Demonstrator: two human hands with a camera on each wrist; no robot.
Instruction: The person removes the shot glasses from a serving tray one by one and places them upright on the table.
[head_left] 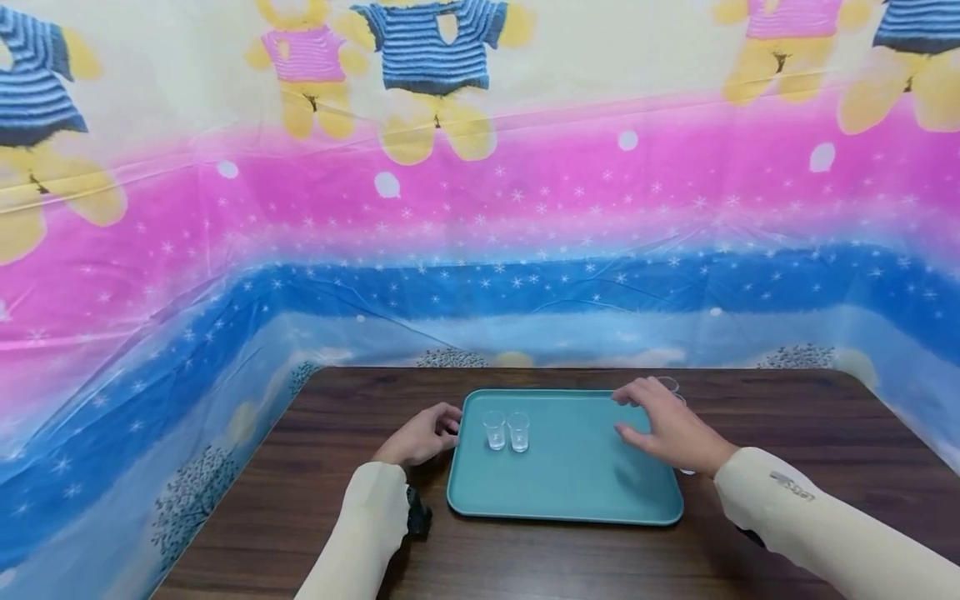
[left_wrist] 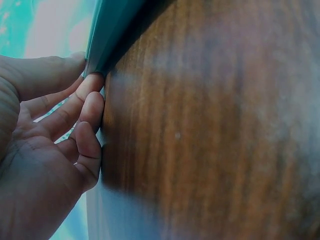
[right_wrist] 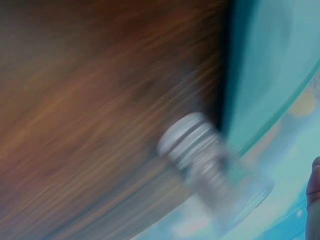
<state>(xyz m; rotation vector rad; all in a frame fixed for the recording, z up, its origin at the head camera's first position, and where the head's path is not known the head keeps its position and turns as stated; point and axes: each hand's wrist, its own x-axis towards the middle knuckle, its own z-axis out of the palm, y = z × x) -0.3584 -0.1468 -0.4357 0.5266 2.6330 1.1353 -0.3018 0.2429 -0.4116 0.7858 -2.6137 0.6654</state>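
A green rectangular tray (head_left: 570, 492) lies on the table. Two small clear glasses (head_left: 496, 431) stand upright side by side on its left part. My left hand (head_left: 422, 435) is at the tray's left edge; in the left wrist view its thumb and finger pinch the tray rim (left_wrist: 102, 40). My right hand (head_left: 671, 425) hovers over the tray's right side, fingers and thumb spread apart, holding nothing visible. Partly hidden behind that hand, the rim of another clear glass (head_left: 667, 383) shows. A blurred clear glass (right_wrist: 210, 165) stands on the table beside the tray in the right wrist view.
The dark wooden table (head_left: 525, 562) reaches back to a printed cloth (head_left: 480, 292) with bears and snowflakes, which hangs behind and along both sides. A black strap (head_left: 418, 512) is on the left wrist.
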